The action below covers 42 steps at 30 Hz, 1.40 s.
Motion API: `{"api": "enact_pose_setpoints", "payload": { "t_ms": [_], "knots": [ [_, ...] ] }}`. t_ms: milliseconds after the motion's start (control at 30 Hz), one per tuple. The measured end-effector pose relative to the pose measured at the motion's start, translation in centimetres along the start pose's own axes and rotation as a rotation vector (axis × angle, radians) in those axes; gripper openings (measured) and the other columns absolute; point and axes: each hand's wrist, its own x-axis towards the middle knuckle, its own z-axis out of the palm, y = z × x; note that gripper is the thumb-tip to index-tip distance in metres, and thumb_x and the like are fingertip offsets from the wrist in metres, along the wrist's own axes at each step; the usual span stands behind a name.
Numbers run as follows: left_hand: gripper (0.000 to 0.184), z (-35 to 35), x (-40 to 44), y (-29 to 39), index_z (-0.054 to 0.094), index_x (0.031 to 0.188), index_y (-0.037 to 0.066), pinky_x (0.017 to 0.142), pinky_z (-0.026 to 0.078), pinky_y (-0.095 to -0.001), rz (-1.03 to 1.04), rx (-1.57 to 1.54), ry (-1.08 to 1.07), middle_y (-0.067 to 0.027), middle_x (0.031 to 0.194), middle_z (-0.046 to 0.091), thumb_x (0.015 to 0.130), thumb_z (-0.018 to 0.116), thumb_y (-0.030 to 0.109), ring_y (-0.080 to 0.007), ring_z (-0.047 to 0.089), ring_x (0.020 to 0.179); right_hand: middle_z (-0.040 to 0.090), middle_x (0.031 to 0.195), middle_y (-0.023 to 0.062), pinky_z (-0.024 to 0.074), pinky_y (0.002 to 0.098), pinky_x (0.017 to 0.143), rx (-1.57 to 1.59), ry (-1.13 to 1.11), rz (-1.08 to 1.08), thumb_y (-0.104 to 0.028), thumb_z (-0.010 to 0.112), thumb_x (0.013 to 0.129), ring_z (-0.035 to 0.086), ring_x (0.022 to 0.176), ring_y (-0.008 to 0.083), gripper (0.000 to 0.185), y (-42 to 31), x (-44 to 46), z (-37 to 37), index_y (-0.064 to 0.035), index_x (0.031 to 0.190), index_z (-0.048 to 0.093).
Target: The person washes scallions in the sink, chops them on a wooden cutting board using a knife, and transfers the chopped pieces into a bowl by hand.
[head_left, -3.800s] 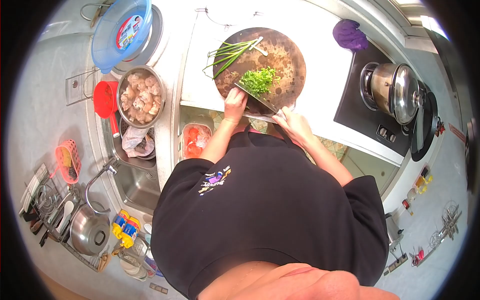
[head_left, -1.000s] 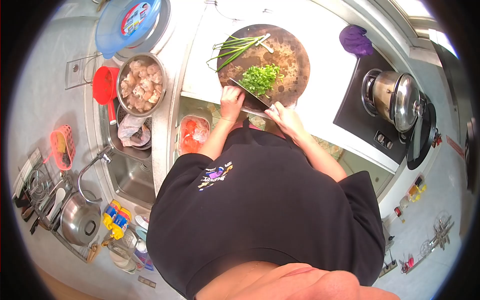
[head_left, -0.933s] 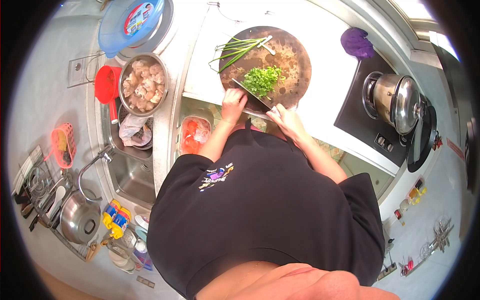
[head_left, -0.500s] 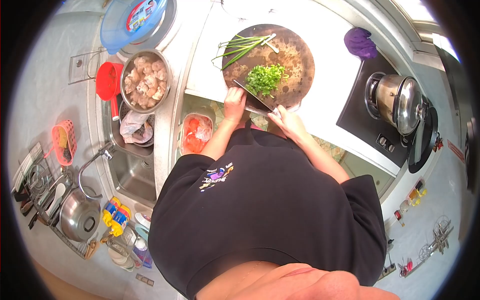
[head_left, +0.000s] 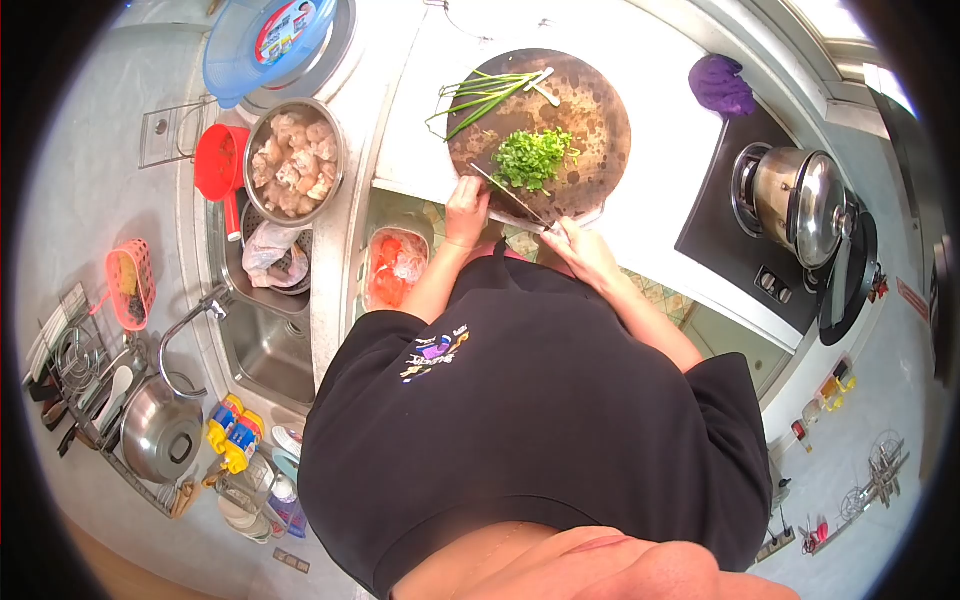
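My right hand point(head_left: 580, 248) is closed around the handle of a knife point(head_left: 512, 197). Its blade slants up and left across the near edge of a round wooden chopping board point(head_left: 598, 110). Close to the blade's far end, my left hand point(head_left: 466, 210) has its fingers curled together at the board's near-left edge; whether it grips the blade is hidden. A pile of chopped green herbs or scallions point(head_left: 533, 158) lies just beyond the blade. Farther back on the board rest whole scallions point(head_left: 492, 98), their pale ends to the right.
Left of the board stand a metal bowl of raw meat pieces point(head_left: 293, 168), a red dipper point(head_left: 216, 160) and the sink point(head_left: 265, 350). To the right, a lidded pot point(head_left: 790, 200) sits on a black stove point(head_left: 725, 215), near a purple cloth point(head_left: 722, 86). Below the counter is a bin point(head_left: 398, 268).
The knife blade has turned: its broad dark face showed before, and now it appears as a thin bright strip. Both hands stay nearly in place.
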Motion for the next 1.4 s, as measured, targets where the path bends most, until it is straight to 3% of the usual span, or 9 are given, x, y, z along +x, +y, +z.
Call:
{"api": "enact_pose_setpoints", "payload": {
  "t_ms": [367, 533, 633, 733, 833, 1000, 1133, 1267, 1400],
  "knots": [
    [0.015, -0.3, 0.8, 0.3, 0.061, 0.091, 0.005, 0.068, 0.051, -0.0359, 0.032, -0.038, -0.001, -0.0088, 0.083, 0.063, 0.08, 0.069, 0.0, -0.0261, 0.065, 0.075, 0.064, 0.079, 0.0232, 0.049, 0.0483, 0.069, 0.174, 0.049, 0.056, -0.049, 0.055, 0.096, 0.064, 0.079, 0.0438, 0.045, -0.2, 0.2, -0.6, -0.0045, 0.096, 0.053],
    [0.013, -2.3, 3.7, 5.1, 0.064, 0.093, 0.003, 0.072, 0.053, -0.0367, -0.11, -0.242, -0.021, -0.01, 0.085, 0.066, 0.081, 0.067, -0.001, -0.0277, 0.066, 0.079, 0.064, 0.074, 0.0139, 0.0493, 0.0447, 0.06, -0.12, 0.306, -0.063, -0.049, 0.064, 0.09, 0.065, 0.069, 0.0357, 0.041, 0.0, -2.2, -3.6, -0.0088, 0.093, 0.059],
    [0.018, -1.9, 5.9, 3.9, 0.066, 0.097, 0.003, 0.078, 0.054, -0.0371, -0.197, -0.21, -0.239, -0.0117, 0.094, 0.07, 0.079, 0.067, -0.003, -0.0287, 0.068, 0.084, 0.064, 0.073, 0.0106, 0.0495, 0.0413, 0.058, -0.264, 0.416, -0.13, -0.05, 0.069, 0.086, 0.066, 0.068, 0.0321, 0.041, 1.2, -3.4, -5.1, -0.0097, 0.092, 0.061],
    [0.028, -1.3, 8.4, 2.2, 0.072, 0.098, 0.005, 0.091, 0.053, -0.0374, 0.046, -0.164, -0.419, -0.0143, 0.109, 0.07, 0.076, 0.06, -0.008, -0.0296, 0.068, 0.103, 0.064, 0.075, 0.0071, 0.0491, 0.0379, 0.056, -0.366, 0.506, -0.234, -0.047, 0.072, 0.083, 0.065, 0.067, 0.0272, 0.038, 2.7, -4.4, -6.3, -0.0121, 0.093, 0.063],
    [0.03, -2.8, 11.3, 3.9, 0.073, 0.102, 0.005, 0.084, 0.054, -0.0337, -0.021, -0.104, -0.571, -0.0128, 0.098, 0.071, 0.078, 0.06, -0.007, -0.0247, 0.07, 0.091, 0.064, 0.077, 0.0049, 0.049, 0.036, 0.055, -0.46, 0.532, -0.276, -0.045, 0.074, 0.082, 0.065, 0.066, 0.0244, 0.035, 3.5, -4.7, -7.2, -0.0141, 0.094, 0.064],
    [0.015, -0.9, 11.8, 6.7, 0.069, 0.09, 0.003, 0.075, 0.052, -0.0329, 0.048, -0.15, -0.526, -0.0094, 0.084, 0.064, 0.08, 0.072, 0.013, -0.0217, 0.066, 0.081, 0.062, 0.083, 0.0043, 0.0512, 0.0365, 0.058, -0.524, 0.486, -0.316, -0.046, 0.072, 0.082, 0.065, 0.073, 0.0235, 0.036, 3.1, -3.2, -7.2, -0.0163, 0.099, 0.063],
    [0.045, 1.2, 9.7, 9.7, 0.058, 0.102, 0.011, 0.098, 0.029, -0.0569, 0.037, 0.161, -0.41, -0.0099, 0.108, 0.051, 0.079, 0.075, 0.045, -0.031, 0.045, 0.114, 0.061, 0.079, 0.0044, 0.0509, 0.038, 0.061, -0.57, 0.475, -0.28, -0.042, 0.073, 0.081, 0.064, 0.072, 0.0245, 0.033, 2.0, -1.9, -6.4, -0.0137, 0.095, 0.063],
    [0.065, 3.1, 8.0, 10.5, 0.053, 0.109, 0.006, 0.103, 0.025, -0.0549, 0.104, 0.312, -0.246, -0.0143, 0.114, 0.046, 0.073, 0.077, 0.053, -0.0315, 0.039, 0.118, 0.061, 0.08, 0.0047, 0.0507, 0.0385, 0.061, -0.567, 0.468, -0.251, -0.041, 0.073, 0.081, 0.064, 0.073, 0.0252, 0.033, 1.4, -1.5, -5.9, -0.0142, 0.096, 0.061],
    [0.064, 3.3, 7.9, 9.0, 0.053, 0.11, 0.007, 0.103, 0.025, -0.0546, 0.106, 0.313, -0.205, -0.0138, 0.114, 0.047, 0.074, 0.077, 0.054, -0.0313, 0.04, 0.117, 0.061, 0.08, 0.0051, 0.0503, 0.0391, 0.061, -0.547, 0.476, -0.245, -0.041, 0.074, 0.081, 0.064, 0.072, 0.0256, 0.033, 1.0, -2.0, -6.2, -0.0137, 0.096, 0.061]
  ]
}}
